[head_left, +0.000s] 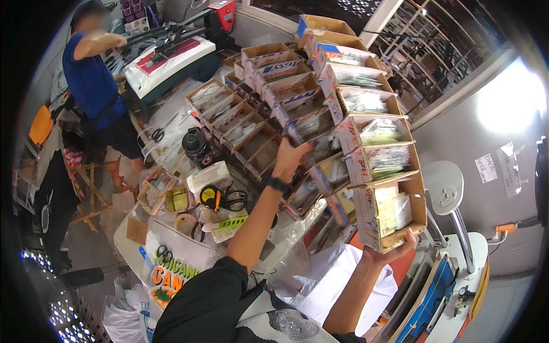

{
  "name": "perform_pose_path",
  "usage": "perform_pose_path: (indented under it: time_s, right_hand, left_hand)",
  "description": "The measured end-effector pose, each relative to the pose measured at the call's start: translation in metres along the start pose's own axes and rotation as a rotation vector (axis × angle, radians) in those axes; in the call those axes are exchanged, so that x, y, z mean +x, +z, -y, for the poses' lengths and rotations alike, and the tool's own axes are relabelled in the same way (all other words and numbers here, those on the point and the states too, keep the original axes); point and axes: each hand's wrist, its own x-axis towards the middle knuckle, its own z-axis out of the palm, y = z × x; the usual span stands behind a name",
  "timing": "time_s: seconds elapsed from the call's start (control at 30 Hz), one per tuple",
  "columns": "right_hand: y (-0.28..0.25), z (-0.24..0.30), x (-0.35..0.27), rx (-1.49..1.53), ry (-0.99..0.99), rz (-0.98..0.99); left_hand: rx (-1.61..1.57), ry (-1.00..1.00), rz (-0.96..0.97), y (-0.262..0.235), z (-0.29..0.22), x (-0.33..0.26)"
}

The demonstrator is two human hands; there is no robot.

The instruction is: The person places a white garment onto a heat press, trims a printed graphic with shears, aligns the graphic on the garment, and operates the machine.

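Note:
My left hand [291,160], with a dark band on the wrist, reaches into the middle of the rows of open cardboard boxes. Its fingers close at the edge of a cardboard box [323,176], whose front is smeared by motion. My right hand [394,250] grips the lower corner of the nearest cardboard box [370,220] in the right-hand row, fingers underneath and thumb on its side. That box holds pale yellow and white packets [394,211]. Behind it, other boxes hold clear-wrapped packets [377,131].
On the table at left lie a black bottle [197,147], a yellow tape measure [210,198], black-handled scissors [234,200] and a green-edged tool [229,223]. A white bag [337,274] sits below the boxes. A person in blue [94,74] stands by a white-and-red machine [168,66].

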Motion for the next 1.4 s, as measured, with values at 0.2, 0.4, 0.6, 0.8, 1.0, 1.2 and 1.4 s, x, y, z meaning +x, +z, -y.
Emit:
perform_pose_path:
  time_s: [0.2,0.4,0.6,0.8,1.0,1.2,1.4]
  right_hand:
    - [-0.009,0.005,0.032,-0.002,0.008,0.034]
    - [-0.003,-0.001,0.065,0.05,0.05,0.171]
    - [0.009,-0.026,0.101,0.085,0.1,0.233]
    - [0.023,-0.052,0.115,0.139,0.158,0.258]
    - [0.02,-0.085,0.12,0.154,0.269,0.28]
    - [-0.003,-0.129,0.187,0.062,0.361,0.293]
    - [-0.009,-0.147,0.242,-0.034,0.286,0.255]
  left_hand:
    - [0.056,0.221,-0.083,-0.032,-0.002,-0.101]
    - [0.092,0.197,-0.088,-0.069,-0.059,-0.197]
    - [-0.016,0.13,-0.387,-0.143,-0.073,-0.278]
    - [-0.061,0.309,-0.644,-0.199,-0.068,-0.348]
    - [-0.239,0.344,-0.753,-0.181,-0.096,-0.355]
    - [-0.324,0.409,-0.705,-0.21,-0.083,-0.36]
    - [-0.244,0.456,-0.881,-0.193,-0.098,-0.358]
